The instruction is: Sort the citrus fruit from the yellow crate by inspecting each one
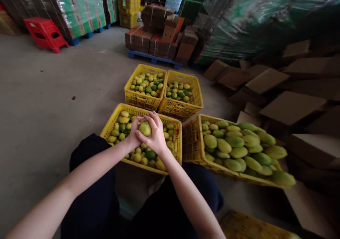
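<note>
Between my two hands is a yellow-green lemon (145,129), held above a yellow crate (181,143) filled with yellow and green lemons. My left hand (135,131) wraps the fruit's left side. From the right, my right hand (156,132) curls round it, with the thumb below and the fingers arched over the top. The parts of the fruit under the fingers are hidden. The crate stands right in front of my knees.
Two more yellow crates (142,99) of lemons stand behind. To the right, a yellow crate (191,143) is heaped with large green papayas (235,141). Flattened cardboard boxes (292,106) crowd the right side. Farther off are a red stool (45,33) and a blue pallet (154,57) with cartons.
</note>
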{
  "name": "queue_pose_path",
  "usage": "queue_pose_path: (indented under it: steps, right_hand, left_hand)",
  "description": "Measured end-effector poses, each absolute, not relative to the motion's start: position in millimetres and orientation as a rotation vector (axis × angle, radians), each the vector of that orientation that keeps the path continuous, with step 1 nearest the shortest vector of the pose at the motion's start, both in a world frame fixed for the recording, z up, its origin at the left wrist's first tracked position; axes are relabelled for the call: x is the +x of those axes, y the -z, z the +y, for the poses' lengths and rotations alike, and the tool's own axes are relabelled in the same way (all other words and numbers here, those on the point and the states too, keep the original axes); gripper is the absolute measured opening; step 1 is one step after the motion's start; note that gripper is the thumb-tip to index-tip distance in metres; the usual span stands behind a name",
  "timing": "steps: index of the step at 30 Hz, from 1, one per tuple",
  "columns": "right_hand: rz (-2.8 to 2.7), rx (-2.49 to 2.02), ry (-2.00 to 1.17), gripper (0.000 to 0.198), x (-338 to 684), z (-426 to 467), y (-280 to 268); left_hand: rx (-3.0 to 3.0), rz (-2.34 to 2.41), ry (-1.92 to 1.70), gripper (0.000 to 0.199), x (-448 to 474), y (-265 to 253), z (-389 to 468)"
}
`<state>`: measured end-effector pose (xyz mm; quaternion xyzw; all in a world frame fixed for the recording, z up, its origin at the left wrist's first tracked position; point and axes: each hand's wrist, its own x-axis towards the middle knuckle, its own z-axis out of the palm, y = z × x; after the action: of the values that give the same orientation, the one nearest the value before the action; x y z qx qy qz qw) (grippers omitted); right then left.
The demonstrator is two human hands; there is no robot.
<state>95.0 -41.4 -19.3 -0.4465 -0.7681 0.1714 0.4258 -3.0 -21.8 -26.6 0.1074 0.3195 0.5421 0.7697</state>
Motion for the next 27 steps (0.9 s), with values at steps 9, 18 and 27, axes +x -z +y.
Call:
queue_pose_path:
  steps: [9,18,27]
  right_hand:
    - [-2.052,-0.878,-0.301,0.062,92.5,-43.8,28.9]
    - [-1.805,-1.005,-0.320,0.063,105.5,-42.7,20.2]
    - [-1.569,-1.082,-0.582,0.050,126.8,-29.3,-3.5]
  left_hand:
    - [0.177,0.642,-1.294,0.021,-11.8,10.6,-2.8]
    - [0.182,0.684,-1.353,0.027,-19.5,7.9,2.0]
    - [0.197,0.699,-1.309,0.030,-18.2,1.0,3.4]
